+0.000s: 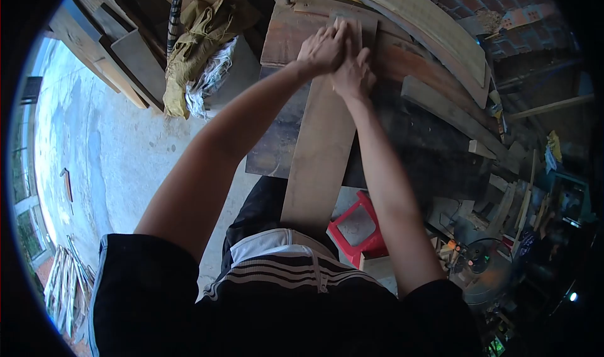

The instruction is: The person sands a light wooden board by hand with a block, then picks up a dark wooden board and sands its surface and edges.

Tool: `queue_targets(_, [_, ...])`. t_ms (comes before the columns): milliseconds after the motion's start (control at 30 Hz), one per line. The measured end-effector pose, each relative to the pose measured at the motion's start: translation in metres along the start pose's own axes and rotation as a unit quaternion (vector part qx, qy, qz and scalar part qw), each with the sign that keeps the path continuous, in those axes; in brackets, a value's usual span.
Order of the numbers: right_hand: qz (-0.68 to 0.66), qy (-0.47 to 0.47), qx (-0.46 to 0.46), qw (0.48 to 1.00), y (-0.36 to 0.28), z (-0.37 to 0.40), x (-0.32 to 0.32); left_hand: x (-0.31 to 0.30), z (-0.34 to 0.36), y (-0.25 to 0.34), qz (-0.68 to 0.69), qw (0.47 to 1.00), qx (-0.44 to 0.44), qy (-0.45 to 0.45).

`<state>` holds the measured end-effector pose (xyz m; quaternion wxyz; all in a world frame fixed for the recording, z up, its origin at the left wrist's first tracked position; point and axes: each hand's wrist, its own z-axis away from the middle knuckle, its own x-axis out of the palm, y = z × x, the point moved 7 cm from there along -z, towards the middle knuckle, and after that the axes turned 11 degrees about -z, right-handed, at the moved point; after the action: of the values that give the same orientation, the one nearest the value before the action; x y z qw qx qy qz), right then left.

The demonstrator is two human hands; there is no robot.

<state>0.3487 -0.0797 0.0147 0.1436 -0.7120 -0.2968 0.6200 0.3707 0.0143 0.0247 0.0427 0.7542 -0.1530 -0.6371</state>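
Observation:
A long wooden board (321,149) runs from my waist forward over the dark workbench (274,146). Both of my arms are stretched out to the board's far end. My left hand (324,50) lies there with its fingers bent and pressed together, touching my right hand (353,73) beside it. The fingers of both hands seem closed around or over something small on the board, too hidden to name. Part of a pale wooden piece shows just beyond the fingertips.
A red plastic stool (355,256) stands below the bench's near edge. Curved planks (434,42) lie along the right of the bench. A yellow sack (195,55) and leaning boards are at the upper left. A fan (481,262) stands at the lower right.

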Motion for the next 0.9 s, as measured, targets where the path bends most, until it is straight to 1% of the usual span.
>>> queue_targets(33, [0.034,-0.007,-0.005,0.999,-0.013,0.039,-0.018,0.0,0.035,0.009,0.018,1.0,0.004,-0.014])
queue_targets(67, [0.038,-0.005,-0.014,0.999,-0.021,0.078,-0.028,-0.001,0.075,0.019,0.048,0.999,0.012,0.002])
queue_targets(100, [0.053,-0.018,-0.021,0.998,-0.027,0.118,-0.034,-0.003,0.117,0.03,0.051,0.998,-0.003,-0.041])
queue_targets(133, [0.057,-0.054,0.003,0.997,-0.032,0.159,-0.039,-0.009,0.16,0.043,0.062,0.997,0.009,-0.046])
queue_targets(167, [0.052,-0.038,-0.026,0.998,-0.034,0.198,-0.042,-0.016,0.199,0.054,0.051,0.998,0.023,-0.037])
queue_targets(200, [0.034,-0.053,-0.027,0.998,-0.038,0.233,-0.048,-0.018,0.235,0.064,0.033,0.995,0.013,-0.096])
queue_targets(233, [0.016,-0.068,-0.029,0.997,-0.041,0.258,-0.051,-0.019,0.264,0.07,0.058,0.991,0.02,-0.123])
queue_targets(267, [0.014,-0.066,-0.03,0.997,-0.041,0.269,-0.056,-0.014,0.287,0.072,0.068,0.983,0.016,-0.168])
queue_targets(333, [-0.03,-0.12,-0.029,0.992,-0.046,0.276,-0.054,-0.016,0.29,0.068,0.059,0.983,0.03,-0.17])
queue_targets(367, [-0.03,-0.121,-0.029,0.992,-0.044,0.266,-0.051,-0.013,0.287,0.066,0.052,0.983,0.044,-0.168])
queue_targets(400, [-0.016,-0.111,-0.04,0.993,-0.043,0.249,-0.048,-0.012,0.27,0.06,0.069,0.982,0.036,-0.171])
queue_targets(433, [-0.003,-0.102,-0.052,0.993,-0.042,0.228,-0.043,-0.013,0.244,0.052,0.063,0.989,0.043,-0.128])
queue_targets(467, [0.005,-0.1,-0.045,0.994,-0.04,0.197,-0.036,-0.013,0.214,0.041,0.057,0.993,0.05,-0.088])
queue_targets(500, [-0.017,-0.083,-0.06,0.995,-0.038,0.159,-0.03,-0.007,0.18,0.025,0.055,0.993,0.031,-0.095])
queue_targets(533, [0.0,-0.067,-0.057,0.996,-0.038,0.12,-0.022,-0.008,0.144,0.009,0.054,0.998,0.037,-0.024])
queue_targets(567, [0.006,-0.055,-0.054,0.997,-0.037,0.082,-0.016,-0.007,0.105,-0.006,0.073,0.996,0.043,-0.007])
queue_targets(633, [0.019,-0.012,-0.072,0.997,-0.034,0.014,-0.004,0.0,0.037,-0.036,0.042,0.996,0.07,0.038])
queue_targets(667, [0.011,-0.007,-0.071,0.997,-0.032,-0.015,0.002,0.007,0.007,-0.052,0.044,0.996,0.067,0.023])
queue_targets(700, [-0.008,0.035,-0.089,0.995,-0.03,-0.042,0.009,0.008,-0.02,-0.064,0.05,0.996,0.069,0.021])
queue_targets(733, [-0.029,0.036,-0.078,0.996,-0.027,-0.065,0.016,0.012,-0.045,-0.072,0.026,0.998,0.049,0.01])
queue_targets(767, [0.001,0.016,-0.053,0.998,-0.024,-0.08,0.021,0.012,-0.061,-0.076,-0.009,0.999,0.028,-0.021])
queue_targets(833, [0.006,0.001,-0.048,0.999,-0.024,-0.08,0.019,0.01,-0.066,-0.073,0.018,0.999,-0.011,-0.03])
queue_targets(900, [0.022,0.009,-0.028,0.999,-0.024,-0.049,0.013,0.015,-0.04,-0.059,0.039,0.999,-0.011,-0.009])
